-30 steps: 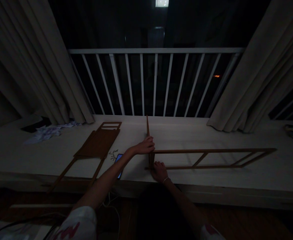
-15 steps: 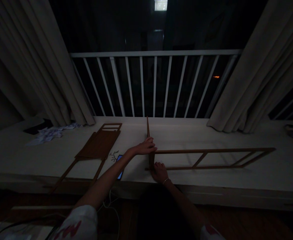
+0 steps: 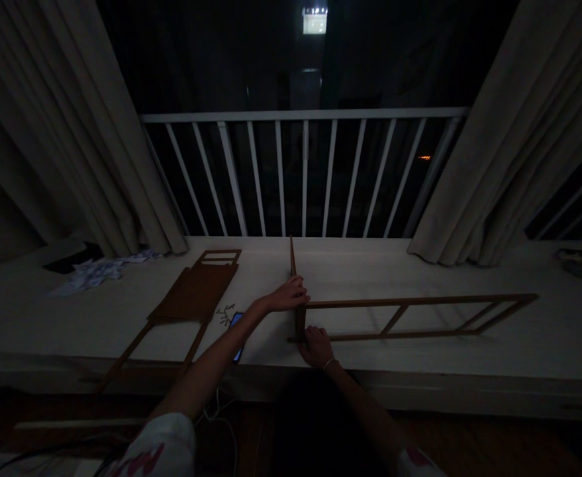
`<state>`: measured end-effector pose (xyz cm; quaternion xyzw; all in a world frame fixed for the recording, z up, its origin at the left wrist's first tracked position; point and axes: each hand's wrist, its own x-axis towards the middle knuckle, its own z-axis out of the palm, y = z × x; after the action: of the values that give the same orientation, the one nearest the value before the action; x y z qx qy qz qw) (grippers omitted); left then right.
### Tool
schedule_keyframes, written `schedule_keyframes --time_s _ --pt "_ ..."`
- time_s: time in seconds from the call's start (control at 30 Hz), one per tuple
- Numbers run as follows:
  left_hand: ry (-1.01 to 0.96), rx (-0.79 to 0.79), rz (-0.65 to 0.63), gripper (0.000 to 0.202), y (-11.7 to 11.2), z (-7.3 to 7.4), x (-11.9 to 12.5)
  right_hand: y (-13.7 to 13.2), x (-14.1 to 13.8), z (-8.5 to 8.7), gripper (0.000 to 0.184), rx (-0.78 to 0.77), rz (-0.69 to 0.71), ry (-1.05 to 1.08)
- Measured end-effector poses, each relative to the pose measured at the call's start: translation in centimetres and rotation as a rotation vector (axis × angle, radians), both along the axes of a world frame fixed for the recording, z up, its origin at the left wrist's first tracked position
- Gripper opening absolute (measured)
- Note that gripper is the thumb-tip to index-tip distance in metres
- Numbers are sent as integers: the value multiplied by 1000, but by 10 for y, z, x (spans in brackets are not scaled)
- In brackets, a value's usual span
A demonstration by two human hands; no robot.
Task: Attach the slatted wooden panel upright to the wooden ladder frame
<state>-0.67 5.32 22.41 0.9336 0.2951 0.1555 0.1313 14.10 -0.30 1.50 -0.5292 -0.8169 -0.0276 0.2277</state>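
Note:
In dim light, a thin wooden panel (image 3: 293,265) stands on edge on the pale ledge (image 3: 345,265), running away from me. A long wooden ladder-like frame (image 3: 410,317) lies flat to its right, meeting it at the near end. My left hand (image 3: 287,295) curls over the top edge of the upright panel. My right hand (image 3: 316,346) rests closed at the near corner where frame and panel meet; what its fingers pinch there is too dark to make out.
A second brown panel with long legs (image 3: 191,291) lies flat to the left. A lit phone (image 3: 235,326) and a small twig-like object (image 3: 225,311) sit beside my left forearm. Crumpled paper (image 3: 92,271) lies far left. White railing (image 3: 305,172) and curtains stand behind.
Both hands stay at the panel and frame corner. The camera has tilted slightly, shifting the scene a little down in the picture.

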Motion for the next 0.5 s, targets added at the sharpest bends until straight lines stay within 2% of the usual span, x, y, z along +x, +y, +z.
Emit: schedule_keyframes --time_s 0.3,0.5 --pt "20 18 26 31 -2 -1 -2 -12 -1 14 22 -4 -21 42" --pt "31 28 42 30 -5 0 -1 -31 15 33 23 42 14 153"
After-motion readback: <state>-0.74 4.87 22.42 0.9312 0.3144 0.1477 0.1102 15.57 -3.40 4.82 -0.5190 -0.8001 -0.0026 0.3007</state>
